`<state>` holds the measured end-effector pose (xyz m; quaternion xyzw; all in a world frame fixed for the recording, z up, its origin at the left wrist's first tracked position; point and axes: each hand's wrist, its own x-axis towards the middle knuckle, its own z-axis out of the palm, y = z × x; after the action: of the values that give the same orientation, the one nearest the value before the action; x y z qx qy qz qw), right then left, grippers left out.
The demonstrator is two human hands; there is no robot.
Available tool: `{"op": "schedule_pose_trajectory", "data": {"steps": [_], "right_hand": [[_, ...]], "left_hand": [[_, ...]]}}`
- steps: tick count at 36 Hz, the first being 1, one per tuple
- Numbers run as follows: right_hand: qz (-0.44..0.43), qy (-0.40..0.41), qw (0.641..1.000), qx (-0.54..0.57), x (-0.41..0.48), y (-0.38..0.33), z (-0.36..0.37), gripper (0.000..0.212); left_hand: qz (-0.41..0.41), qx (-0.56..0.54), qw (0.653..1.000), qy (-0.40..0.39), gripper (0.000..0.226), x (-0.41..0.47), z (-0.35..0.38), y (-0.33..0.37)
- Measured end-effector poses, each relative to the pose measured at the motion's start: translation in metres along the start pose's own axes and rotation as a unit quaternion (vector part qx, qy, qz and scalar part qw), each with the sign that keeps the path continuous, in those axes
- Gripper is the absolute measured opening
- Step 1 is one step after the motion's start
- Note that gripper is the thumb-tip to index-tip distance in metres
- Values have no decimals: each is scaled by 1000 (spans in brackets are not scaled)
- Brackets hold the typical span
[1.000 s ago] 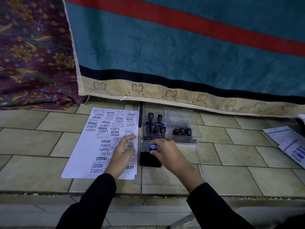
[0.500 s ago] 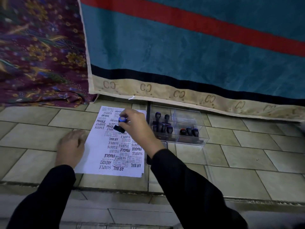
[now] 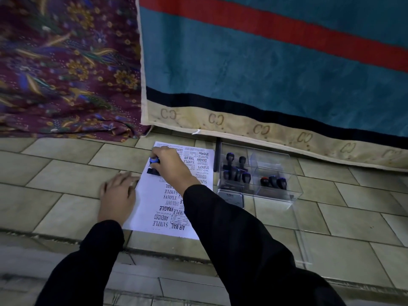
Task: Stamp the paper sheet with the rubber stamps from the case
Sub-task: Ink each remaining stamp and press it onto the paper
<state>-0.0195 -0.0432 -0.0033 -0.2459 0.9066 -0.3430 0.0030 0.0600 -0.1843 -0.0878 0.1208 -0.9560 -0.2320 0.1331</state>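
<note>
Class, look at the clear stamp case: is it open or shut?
Open. The clear case has no cover over its stamps; a transparent panel, likely its lid, lies on the tiles.

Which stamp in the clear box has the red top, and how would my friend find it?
Look below the big teal cloth for the clear case on the tiles, right of the paper sheet. In its near right part three stamps stand in a row. The red-topped stamp is the leftmost of those three; every other knob there looks dark or blue.

right hand [image 3: 171, 166] pressing stamp [image 3: 154, 165], paper sheet [image 3: 152, 202]
</note>
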Motion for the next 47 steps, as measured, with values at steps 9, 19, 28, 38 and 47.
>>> {"op": "schedule_pose_trajectory", "data": {"steps": [9,19,28,38,47], "right_hand": [[-9,-8,1000,0,10,-3,13,8],[-12,-22,999,-30,14,-1,18,9],[-10,-15,999,-45,10,0,19,12],[3,-22,1000,-22,5,-3,19,12],[116,85,971,193,8,13,10,18]], "left_hand": [[3,-8,1000,9,33,1,-1,1],[1,-18,1000,18,31,1,2,-1],[4,-13,1000,17,33,1,4,-1],[-8,-14,1000,8,34,0,2,1],[-1,-23,1000,15,36,0,0,1]]}}
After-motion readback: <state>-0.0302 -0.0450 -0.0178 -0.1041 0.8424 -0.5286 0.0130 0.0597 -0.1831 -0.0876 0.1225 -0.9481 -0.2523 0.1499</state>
